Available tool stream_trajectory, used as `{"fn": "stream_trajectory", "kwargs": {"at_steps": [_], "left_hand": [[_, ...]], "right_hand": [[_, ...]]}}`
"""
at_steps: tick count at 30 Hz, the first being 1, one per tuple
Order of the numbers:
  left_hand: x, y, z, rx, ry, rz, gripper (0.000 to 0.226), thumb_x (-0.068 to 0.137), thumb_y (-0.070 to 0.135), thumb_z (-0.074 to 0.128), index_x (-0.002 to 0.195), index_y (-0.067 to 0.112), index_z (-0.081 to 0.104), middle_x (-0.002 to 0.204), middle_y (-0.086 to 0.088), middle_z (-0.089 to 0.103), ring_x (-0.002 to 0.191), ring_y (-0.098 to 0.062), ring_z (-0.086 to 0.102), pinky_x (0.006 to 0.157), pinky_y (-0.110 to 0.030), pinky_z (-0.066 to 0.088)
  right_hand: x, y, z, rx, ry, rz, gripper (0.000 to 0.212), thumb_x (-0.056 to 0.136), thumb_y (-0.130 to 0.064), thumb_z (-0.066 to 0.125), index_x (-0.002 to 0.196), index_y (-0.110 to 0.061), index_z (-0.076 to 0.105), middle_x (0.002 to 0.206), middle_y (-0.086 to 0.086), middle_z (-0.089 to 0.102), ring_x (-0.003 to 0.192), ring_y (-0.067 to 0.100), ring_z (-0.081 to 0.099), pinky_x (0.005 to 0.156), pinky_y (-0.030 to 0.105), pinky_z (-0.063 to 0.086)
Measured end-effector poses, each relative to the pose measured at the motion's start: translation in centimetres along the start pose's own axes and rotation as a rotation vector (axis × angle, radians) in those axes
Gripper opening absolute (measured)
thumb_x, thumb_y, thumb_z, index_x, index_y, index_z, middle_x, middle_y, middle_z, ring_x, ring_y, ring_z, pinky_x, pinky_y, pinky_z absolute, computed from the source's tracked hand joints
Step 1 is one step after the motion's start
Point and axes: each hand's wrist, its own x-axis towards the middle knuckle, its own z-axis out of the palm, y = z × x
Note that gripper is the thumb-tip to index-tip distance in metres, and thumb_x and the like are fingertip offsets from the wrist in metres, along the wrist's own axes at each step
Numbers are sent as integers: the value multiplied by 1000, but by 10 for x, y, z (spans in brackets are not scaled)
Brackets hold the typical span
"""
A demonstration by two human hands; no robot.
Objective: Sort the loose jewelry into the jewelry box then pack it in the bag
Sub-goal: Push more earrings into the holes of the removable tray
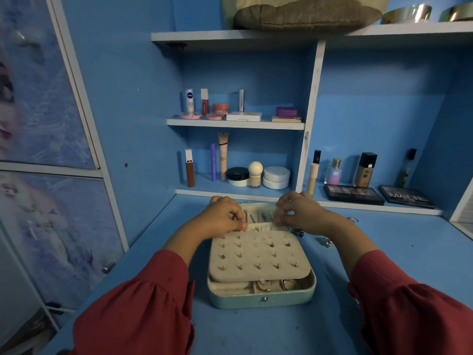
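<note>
Box: a pale green jewelry box lay open on the blue table, straight in front of me.
Pad: a cream stud pad lay tilted over the box's front half, with small studs poking up in rows.
Left hand: my left hand was curled at the pad's far left corner, pinching something small; I could not tell what.
Right hand: my right hand was curled at the pad's far right corner, fingertips pinched at its edge.
Loose jewelry: a few rings lay on the table just right of the box, near my right wrist.
Bag: a brown bag sat on the top shelf, well apart from the box.
Risk: I judged that lifting or pressing the pad unevenly could shake studs loose, and my right sleeve could sweep the rings off the table.
</note>
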Motion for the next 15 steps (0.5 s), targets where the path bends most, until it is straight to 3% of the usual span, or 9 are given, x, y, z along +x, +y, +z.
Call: {"fn": "stream_trajectory", "kwargs": {"at_steps": [6,11,15], "left_hand": [[1,4,1,42,156,65,5,84,22,70,80,22,67,111,10,48,116,-8,32,102,-23,24],[0,3,2,32,162,81,15,84,23,70,73,30,62,110,13,47,115,-6,30,104,-25,24],[1,2,3,42,172,83,13,84,26,70,74,30,63,110,13,48,115,-6,30,104,-25,24]], "right_hand": [[-2,-3,-2,70,82,-69,8,85,-37,68,83,-29,69,105,-11,56,107,17,45,98,35,35],[-4,-12,-3,-46,42,-31,11,84,-53,61,82,-42,60,109,-8,51,107,15,40,89,30,32],[-6,-18,-2,-77,-5,11,21,84,-60,56,85,-39,58,114,-2,47,111,17,37,92,30,33]]}}
